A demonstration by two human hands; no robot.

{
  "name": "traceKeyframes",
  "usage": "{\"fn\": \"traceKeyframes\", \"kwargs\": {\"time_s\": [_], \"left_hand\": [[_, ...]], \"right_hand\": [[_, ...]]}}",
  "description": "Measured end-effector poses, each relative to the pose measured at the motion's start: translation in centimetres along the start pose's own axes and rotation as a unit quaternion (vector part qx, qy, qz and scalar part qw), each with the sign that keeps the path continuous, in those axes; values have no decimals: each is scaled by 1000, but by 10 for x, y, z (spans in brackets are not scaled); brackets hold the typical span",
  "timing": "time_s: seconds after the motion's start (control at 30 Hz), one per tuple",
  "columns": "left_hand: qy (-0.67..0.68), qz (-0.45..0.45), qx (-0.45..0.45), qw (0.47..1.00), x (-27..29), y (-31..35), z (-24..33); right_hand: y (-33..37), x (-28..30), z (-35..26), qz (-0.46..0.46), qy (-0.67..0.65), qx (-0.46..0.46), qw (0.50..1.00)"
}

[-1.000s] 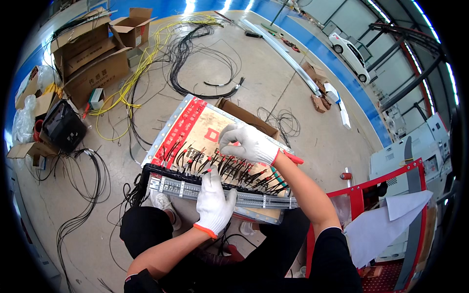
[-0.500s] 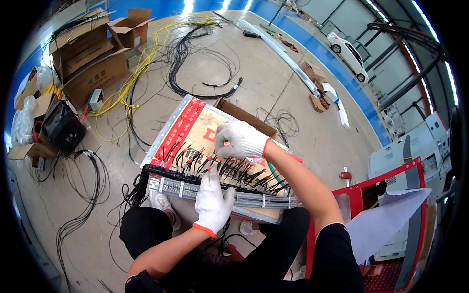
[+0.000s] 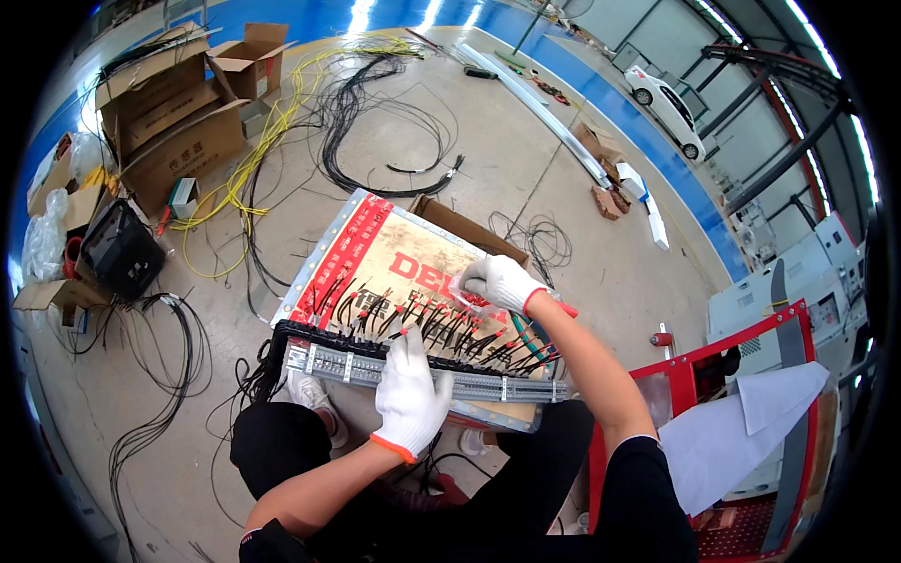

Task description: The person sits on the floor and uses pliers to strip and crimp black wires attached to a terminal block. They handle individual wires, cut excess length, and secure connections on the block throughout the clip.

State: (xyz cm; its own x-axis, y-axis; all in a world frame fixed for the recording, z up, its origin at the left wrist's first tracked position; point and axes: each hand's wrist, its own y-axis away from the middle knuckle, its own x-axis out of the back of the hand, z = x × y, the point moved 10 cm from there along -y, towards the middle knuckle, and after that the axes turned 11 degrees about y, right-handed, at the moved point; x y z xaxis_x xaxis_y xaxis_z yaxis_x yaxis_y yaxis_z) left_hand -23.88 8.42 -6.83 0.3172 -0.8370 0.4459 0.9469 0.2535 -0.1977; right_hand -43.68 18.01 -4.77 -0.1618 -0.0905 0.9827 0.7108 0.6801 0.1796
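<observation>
My left hand (image 3: 411, 399), in a white glove with an orange cuff, is closed at the fingertips on a black wire with a red end. That wire is one of a row of short black wires (image 3: 450, 328) standing up from a dark bundle (image 3: 310, 328). A grey terminal strip (image 3: 441, 378) with silver clips runs along the bundle's near side. My right hand (image 3: 507, 283), gloved in white with a red cuff, bends its fingers down into a small clear bag of red pieces (image 3: 471, 300). What its fingertips hold is hidden.
The work lies on a printed cardboard box (image 3: 394, 244) across my knees. A green-and-red tool (image 3: 527, 336) rests by its right side. Black cables (image 3: 343, 141) and yellow cables (image 3: 282, 122) spread over the floor. Open cartons (image 3: 178, 122) stand far left; a red frame (image 3: 732, 352) is at right.
My right hand has moved right and a little down, from above the wires to the clear bag, uncovering the box's print. My left hand has stayed at the wires.
</observation>
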Motion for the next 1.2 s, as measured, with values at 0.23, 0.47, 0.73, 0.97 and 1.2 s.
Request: {"fn": "traceKeyframes", "kwargs": {"time_s": [0.23,0.47,0.73,0.97,1.2], "left_hand": [[-75,-4,-129,989,22,21,32],[-172,72,-12,982,104,-14,-10],[-23,100,131,986,119,-31,-67],[-15,129,71,989,113,-39,-70],[0,82,89,993,98,-40,-66]], "right_hand": [[11,-11,-8,-76,136,-4,988],[7,-33,-5,-14,21,40,999],[-3,-51,4,-28,109,72,991],[-1,-54,4,-81,85,95,988],[7,-34,18,-22,2,39,999]]}}
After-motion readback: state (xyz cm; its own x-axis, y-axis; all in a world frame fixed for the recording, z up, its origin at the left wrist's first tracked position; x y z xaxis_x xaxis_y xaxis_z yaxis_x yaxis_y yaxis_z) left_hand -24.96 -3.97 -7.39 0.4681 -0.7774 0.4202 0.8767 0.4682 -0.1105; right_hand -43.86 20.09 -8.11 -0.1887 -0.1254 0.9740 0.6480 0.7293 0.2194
